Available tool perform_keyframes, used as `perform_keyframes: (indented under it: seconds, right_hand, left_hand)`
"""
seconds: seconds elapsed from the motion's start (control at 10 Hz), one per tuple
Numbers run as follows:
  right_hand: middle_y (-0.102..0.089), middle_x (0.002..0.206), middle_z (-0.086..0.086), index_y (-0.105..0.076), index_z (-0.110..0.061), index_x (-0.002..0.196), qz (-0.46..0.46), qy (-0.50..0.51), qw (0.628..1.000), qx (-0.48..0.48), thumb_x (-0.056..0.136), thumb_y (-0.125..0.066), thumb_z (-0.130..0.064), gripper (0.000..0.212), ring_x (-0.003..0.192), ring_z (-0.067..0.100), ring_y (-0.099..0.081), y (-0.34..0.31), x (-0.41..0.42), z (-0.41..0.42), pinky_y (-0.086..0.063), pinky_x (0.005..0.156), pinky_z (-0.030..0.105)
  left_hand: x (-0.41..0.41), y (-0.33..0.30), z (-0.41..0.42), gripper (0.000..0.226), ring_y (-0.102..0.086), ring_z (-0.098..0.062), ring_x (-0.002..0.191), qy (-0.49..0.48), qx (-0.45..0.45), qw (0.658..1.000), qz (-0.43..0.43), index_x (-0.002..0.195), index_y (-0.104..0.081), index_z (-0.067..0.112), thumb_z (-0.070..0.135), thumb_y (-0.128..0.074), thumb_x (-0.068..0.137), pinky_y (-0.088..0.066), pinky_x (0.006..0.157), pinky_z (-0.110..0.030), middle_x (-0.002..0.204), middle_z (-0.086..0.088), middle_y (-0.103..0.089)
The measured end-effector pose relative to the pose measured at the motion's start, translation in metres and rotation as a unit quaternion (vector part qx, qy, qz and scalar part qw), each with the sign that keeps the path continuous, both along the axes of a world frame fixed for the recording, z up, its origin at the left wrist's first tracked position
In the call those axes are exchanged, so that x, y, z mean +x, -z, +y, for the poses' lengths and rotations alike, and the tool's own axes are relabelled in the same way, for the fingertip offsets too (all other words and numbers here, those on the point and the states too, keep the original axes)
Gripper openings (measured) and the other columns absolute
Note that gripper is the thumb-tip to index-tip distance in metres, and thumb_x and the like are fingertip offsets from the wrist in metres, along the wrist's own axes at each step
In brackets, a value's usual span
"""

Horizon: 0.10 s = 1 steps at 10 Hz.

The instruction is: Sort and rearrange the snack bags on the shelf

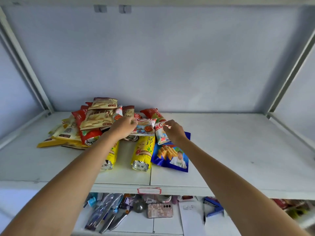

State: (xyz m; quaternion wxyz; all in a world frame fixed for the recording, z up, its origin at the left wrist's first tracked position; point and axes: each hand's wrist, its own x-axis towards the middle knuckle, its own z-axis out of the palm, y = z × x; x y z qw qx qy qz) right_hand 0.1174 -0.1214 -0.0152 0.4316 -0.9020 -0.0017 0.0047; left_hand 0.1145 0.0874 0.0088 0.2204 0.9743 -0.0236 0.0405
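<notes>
Both hands on small snack bags, white metal shelf (238, 150)

Left hand (123, 127) fingers pinch edge of a flat glossy white packet (144, 127); right hand (173, 132) fingers pinch top of a puffy white-red packet (160, 135). Both lie atop crinkly foil pile (95, 120), left-centre; two yellow pillow bags (142, 150) and blue flat pouch (172, 155) in front

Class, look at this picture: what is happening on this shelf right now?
A person is sorting snack bags on a white shelf. The left hand pinches one small white snack bag; the right hand pinches another small white bag. Beige, red and yellow bags lie piled to the left, with a blue bag in front.
</notes>
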Motion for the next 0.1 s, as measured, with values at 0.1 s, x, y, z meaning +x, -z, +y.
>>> perform_keyframes:
  seconds: [0.1]
  right_hand:
    - [-0.053, 0.135, 0.009, -0.051, -0.013, 0.13, -0.023, 0.019, 0.999, -0.044, 0.096, -0.045, -0.023, 0.036, 0.119, 0.026, -0.052, -0.0022, -0.0064, -0.0265, -0.042, 0.089, 0.031]
  left_hand:
    - [-0.0077, -0.0059, -0.0029, 0.036, -0.062, -0.025, 0.103, 0.001, 0.023, 1.0, -0.008, 0.127, -0.058, 0.017, 0.033, -0.043, 0.099, -0.051, 0.089, -0.04, 0.122, -0.008, -0.064]
